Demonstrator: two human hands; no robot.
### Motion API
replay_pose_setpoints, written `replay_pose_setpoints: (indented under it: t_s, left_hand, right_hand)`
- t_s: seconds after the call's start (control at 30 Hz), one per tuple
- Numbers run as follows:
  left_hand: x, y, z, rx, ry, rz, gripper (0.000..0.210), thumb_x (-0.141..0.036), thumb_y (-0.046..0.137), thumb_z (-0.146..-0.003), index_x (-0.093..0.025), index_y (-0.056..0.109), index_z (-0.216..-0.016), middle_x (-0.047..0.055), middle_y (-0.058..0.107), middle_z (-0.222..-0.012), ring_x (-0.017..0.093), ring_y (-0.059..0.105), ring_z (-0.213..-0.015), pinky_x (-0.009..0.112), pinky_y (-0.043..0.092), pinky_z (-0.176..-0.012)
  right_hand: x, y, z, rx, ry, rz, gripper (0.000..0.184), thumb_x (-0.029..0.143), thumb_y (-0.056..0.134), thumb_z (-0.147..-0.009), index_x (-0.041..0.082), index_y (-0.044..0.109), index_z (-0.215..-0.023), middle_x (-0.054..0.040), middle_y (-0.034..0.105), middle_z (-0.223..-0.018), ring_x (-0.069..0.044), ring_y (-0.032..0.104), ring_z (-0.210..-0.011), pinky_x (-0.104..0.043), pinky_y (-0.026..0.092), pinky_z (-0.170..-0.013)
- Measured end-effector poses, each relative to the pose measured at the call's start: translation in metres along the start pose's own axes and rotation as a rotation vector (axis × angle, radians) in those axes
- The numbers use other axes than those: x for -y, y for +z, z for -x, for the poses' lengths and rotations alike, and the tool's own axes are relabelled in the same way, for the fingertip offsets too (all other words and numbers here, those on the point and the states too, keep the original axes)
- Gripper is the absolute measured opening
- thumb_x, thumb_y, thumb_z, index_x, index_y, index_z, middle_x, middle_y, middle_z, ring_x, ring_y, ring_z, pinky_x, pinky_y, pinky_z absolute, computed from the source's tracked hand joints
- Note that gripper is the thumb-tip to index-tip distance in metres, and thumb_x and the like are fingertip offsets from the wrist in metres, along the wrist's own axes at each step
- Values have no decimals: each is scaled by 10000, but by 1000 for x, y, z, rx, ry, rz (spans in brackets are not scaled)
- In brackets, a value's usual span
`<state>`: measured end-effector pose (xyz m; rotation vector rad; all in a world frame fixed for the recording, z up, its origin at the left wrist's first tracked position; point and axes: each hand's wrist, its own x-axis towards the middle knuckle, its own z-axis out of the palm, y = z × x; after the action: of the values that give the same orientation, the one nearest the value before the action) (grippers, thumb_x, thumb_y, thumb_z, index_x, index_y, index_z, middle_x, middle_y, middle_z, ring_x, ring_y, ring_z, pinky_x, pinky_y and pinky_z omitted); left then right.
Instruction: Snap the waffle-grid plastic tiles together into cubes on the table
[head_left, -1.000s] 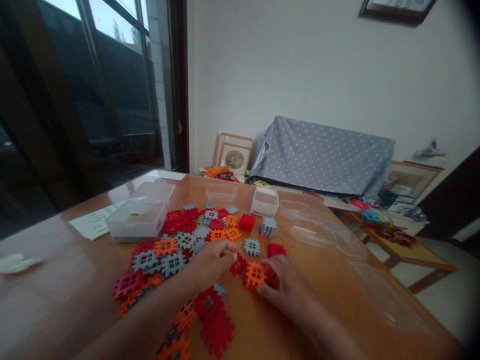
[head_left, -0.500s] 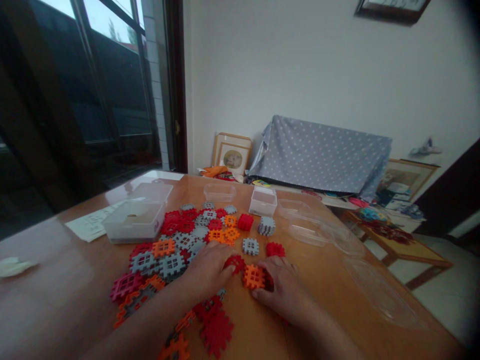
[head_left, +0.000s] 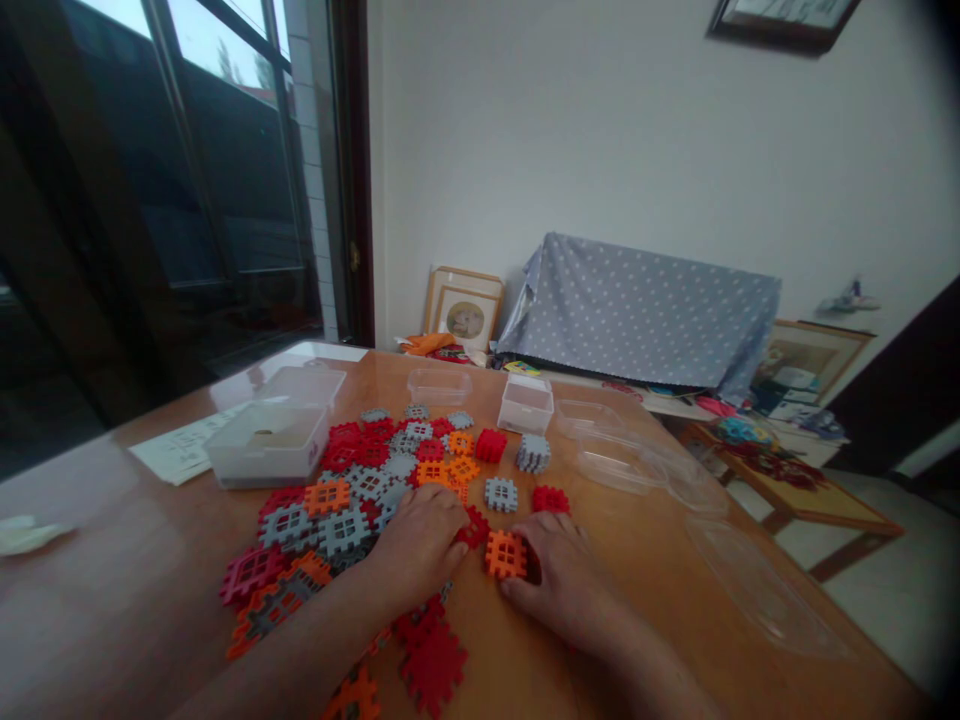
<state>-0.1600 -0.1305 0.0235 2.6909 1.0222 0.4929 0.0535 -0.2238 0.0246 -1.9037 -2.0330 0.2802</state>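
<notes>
At the right edge of the pile, my left hand [head_left: 424, 535] has its fingers curled around a red waffle block [head_left: 475, 527], which shows between thumb and fingertips. My right hand [head_left: 570, 570] grips an orange waffle block [head_left: 506, 554] at its right side, low over the table; its far fingers are partly hidden. The two blocks are close together. Just beyond are a grey waffle block [head_left: 501, 494] and a red stack [head_left: 550, 499] by my right fingertips. The mixed pile of red, grey and orange blocks [head_left: 345, 530] spreads around my left forearm.
A translucent box [head_left: 266, 450] and a paper sheet [head_left: 176, 450] lie left. Farther back stand a red stack [head_left: 491, 446], a grey stack [head_left: 533, 453] and a small clear box [head_left: 526, 405]. Clear plastic lids [head_left: 619, 462] line the table's right side.
My left hand has shifted slightly right and closed in more around the red block. The orange block in my right hand has moved very slightly left; the rest looks the same.
</notes>
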Motion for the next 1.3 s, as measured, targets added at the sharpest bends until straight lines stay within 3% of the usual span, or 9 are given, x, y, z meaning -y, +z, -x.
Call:
replay_pose_setpoints:
  t_s: [0.33,0.57,0.7,0.87,1.0,1.07,1.17,1.3]
  left_hand:
    - [-3,-2,0,-6,-26,-54,67,-274,637,-810,-210,655,-820,79,618,-995,298,503,-1086,423,374,-912]
    - [-2,1,1,-9,-36,-68,124,-317,671,-794,-213,624,-843,66,618,-1031,294,495,-1111,414,379,-938]
    - [-1,3,1,-19,-52,-57,270,-320,685,-774,-229,623,-1021,70,620,-1124,301,485,-1160,428,370,-983]
    - [0,2,1,14,-9,-27,373,-293,666,-775,-263,625,-1145,73,640,-1175,319,474,-1212,466,329,-1032]
    - [0,-2,1,27,-3,1,361,-253,624,-792,-280,648,-1151,64,669,-1131,316,498,-1189,483,313,-1043]
    - [0,-5,1,14,-7,23,344,-230,600,-802,-280,661,-1136,61,672,-1115,306,513,-1169,472,326,-1038]
    - [1,-10,-1,-23,-33,68,330,-228,580,-819,-265,674,-1133,67,674,-1102,292,537,-1135,446,363,-1016]
    - [5,-14,-3,-89,-74,149,311,-269,570,-851,-232,686,-1137,84,681,-1108,285,560,-1124,417,404,-995]
  right_hand:
    - [4,3,-3,-32,-18,55,407,351,688,-766,216,668,-1149,-91,637,-1074,-294,521,-1031,-411,388,-945]
    - [3,0,-1,2,-7,52,588,421,689,-779,195,609,-1316,-121,614,-1182,-311,503,-1098,-423,382,-1000]
    - [-7,-7,3,-3,4,2,699,486,697,-780,211,537,-1402,-119,608,-1216,-308,522,-1126,-420,398,-996]
    - [-32,-23,7,-74,153,-47,275,297,541,-870,228,674,-1100,-66,680,-994,-225,621,-908,-324,446,-789]
    - [-42,-31,11,-57,263,-17,155,281,530,-855,233,666,-910,-44,679,-872,-204,629,-775,-303,410,-674]
    - [-41,-31,13,-22,294,1,193,395,585,-849,234,666,-917,-56,684,-906,-224,637,-790,-316,409,-669]
    - [-35,-25,15,29,312,41,402,558,687,-762,235,666,-1001,-82,683,-995,-272,644,-863,-347,426,-700]
    - [-29,-18,12,35,317,113,425,528,711,-746,217,654,-1030,-109,670,-1062,-301,635,-945,-368,435,-750]
